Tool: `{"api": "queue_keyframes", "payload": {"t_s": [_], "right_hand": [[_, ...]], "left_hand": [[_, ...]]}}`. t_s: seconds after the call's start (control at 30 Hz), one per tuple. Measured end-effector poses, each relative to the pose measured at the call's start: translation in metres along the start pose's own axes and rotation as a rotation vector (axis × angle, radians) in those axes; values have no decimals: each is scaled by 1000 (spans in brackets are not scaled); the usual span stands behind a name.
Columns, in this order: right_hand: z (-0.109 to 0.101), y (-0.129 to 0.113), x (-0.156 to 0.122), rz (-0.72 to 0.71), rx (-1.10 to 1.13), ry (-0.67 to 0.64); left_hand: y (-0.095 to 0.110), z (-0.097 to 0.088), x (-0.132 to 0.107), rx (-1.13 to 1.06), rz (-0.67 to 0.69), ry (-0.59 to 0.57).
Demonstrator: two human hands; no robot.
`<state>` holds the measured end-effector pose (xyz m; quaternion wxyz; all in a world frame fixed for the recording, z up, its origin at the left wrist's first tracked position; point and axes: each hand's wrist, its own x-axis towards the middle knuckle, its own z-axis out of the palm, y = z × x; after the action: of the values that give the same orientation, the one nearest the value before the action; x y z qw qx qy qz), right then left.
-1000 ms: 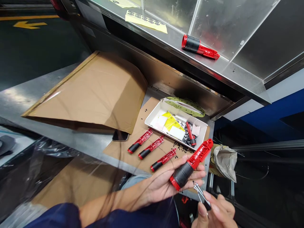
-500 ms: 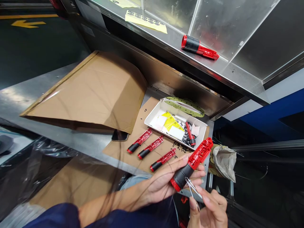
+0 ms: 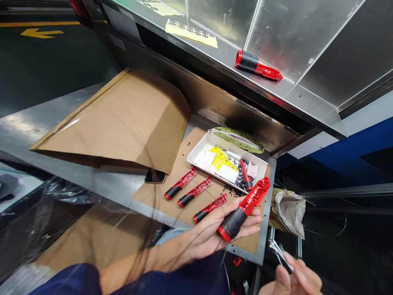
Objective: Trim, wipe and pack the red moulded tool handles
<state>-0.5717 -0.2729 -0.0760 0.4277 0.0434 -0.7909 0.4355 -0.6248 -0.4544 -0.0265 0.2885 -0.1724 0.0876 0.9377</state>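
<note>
My left hand [image 3: 211, 235] holds a red and black plastic housing piece [image 3: 244, 211] across the palm, its ribbed red inside turned up. Fingers lie beneath it, with the thumb along its side. To the lower right, clear of the piece, my right hand [image 3: 294, 276] pinches metal tweezers [image 3: 281, 255] whose tips point up and left. Several similar, slimmer red and black housing pieces lie on the cardboard sheet; the closest to my left hand is one housing piece [image 3: 210, 208].
A white tray [image 3: 196, 157] holds papers, small black parts and a red piece; a green pouch [image 3: 239, 137] lies along its back. A large cardboard box [image 3: 123, 119] stands left, by a phone [image 3: 155, 176]. Another housing [image 3: 248, 62] and a sticker sheet [image 3: 192, 33] rest on the metal shelf.
My right hand has drawn the tweezers away from the housing piece, down and to the right. The left hand still holds the piece, shifted slightly left.
</note>
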Motion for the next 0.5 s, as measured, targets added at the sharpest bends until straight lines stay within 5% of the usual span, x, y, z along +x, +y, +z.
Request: {"api": "queue_keyframes", "payload": {"t_s": [0.1,0.3,0.5], "right_hand": [[2,23,3,101,-78,94],[50,103,-24,326,-407,-632],[94,138,-59,286,-548,-938]], "left_hand": [[4,3,1,-88,-29,65],[25,-5,-2,29,43,202],[70,-55,-28,252,397,363]]}}
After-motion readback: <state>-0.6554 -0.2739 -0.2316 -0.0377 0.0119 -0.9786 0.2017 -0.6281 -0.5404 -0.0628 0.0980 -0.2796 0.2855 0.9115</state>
